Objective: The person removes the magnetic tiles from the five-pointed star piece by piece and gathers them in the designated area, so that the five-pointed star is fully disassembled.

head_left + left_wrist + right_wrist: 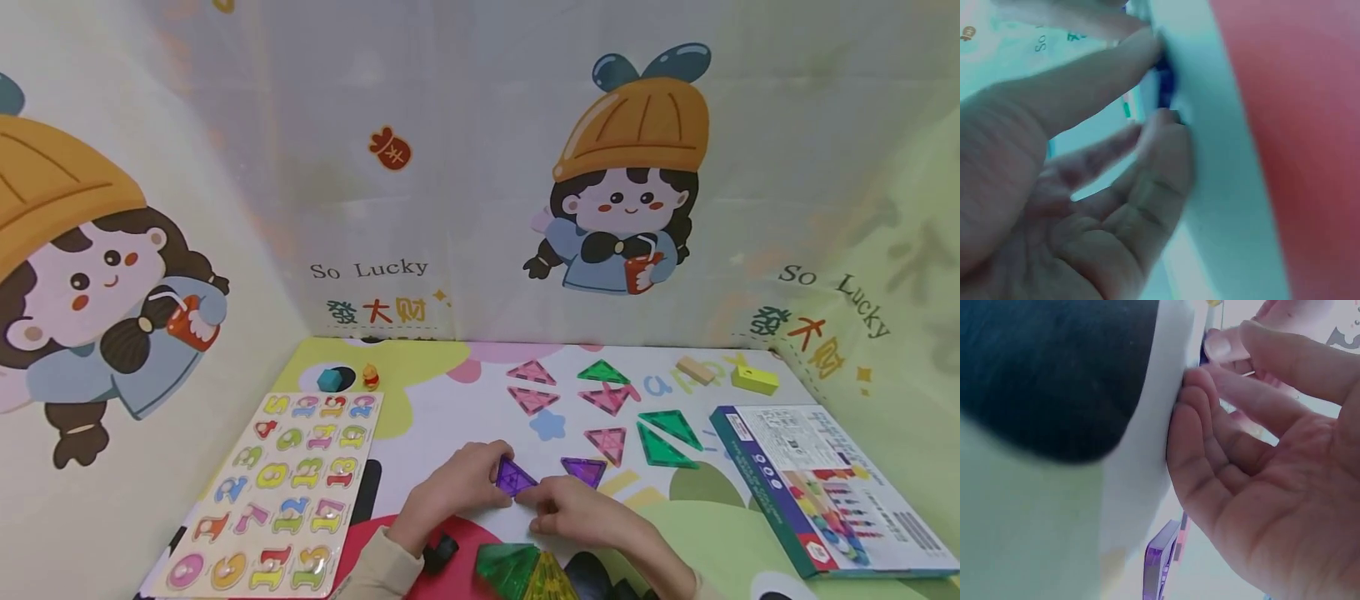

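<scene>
In the head view, a purple triangular magnetic tile (514,477) lies on the patterned mat between both hands. My left hand (468,477) pinches its left side between thumb and fingers. At the tile's right corner is my right hand (573,508), its thumb and index finger at the edge and the other fingers curled against the mat. The tile (1165,84) shows only as a dark edge in the left wrist view. A second purple triangular tile (583,471) lies just beyond the right hand. Nearest the body stands a green and yellow tile shape (517,571), partly cut off.
Several pink triangular tiles (532,400) and green triangular tiles (663,446) lie farther back. A number puzzle board (296,475) is at left, a flat box (840,492) at right. Small blocks, including a yellow block (755,379) and a teal block (329,380), sit at the back.
</scene>
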Tool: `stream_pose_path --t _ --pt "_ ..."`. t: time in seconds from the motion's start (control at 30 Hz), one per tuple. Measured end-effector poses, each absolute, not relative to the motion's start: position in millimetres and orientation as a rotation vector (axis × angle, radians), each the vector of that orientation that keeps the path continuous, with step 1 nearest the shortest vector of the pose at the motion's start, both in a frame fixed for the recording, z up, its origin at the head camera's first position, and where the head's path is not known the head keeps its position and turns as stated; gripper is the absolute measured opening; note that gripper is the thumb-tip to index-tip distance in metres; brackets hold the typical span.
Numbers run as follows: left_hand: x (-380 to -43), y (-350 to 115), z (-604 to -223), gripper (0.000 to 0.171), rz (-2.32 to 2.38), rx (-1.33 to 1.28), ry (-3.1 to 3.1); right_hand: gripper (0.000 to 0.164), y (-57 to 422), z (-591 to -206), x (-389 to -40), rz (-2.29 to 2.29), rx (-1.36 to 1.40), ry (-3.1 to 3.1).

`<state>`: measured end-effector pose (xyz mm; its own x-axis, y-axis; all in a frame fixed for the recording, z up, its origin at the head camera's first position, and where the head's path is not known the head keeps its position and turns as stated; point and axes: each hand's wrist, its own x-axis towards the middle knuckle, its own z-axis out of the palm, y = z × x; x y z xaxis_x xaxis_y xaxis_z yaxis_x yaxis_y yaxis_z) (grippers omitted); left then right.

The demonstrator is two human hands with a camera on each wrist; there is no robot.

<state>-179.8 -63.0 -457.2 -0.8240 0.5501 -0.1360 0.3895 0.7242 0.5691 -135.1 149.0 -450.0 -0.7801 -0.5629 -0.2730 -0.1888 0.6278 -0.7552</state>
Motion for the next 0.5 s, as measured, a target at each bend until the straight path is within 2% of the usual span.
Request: stream_pose_path --t 0.23,0.5 --pt "-191.6 -54.5 -467.2 0.067 0.960 0.716 2.613 0.037 145.0 -453.3 -146.3 -0.944 -0.511 2.534" --pt "-208.0 -39.7 -475.7 0.060 1.090 0.657 2.659 0.044 136.2 -450.3 -158.4 -0.898 -0.355 2.674"
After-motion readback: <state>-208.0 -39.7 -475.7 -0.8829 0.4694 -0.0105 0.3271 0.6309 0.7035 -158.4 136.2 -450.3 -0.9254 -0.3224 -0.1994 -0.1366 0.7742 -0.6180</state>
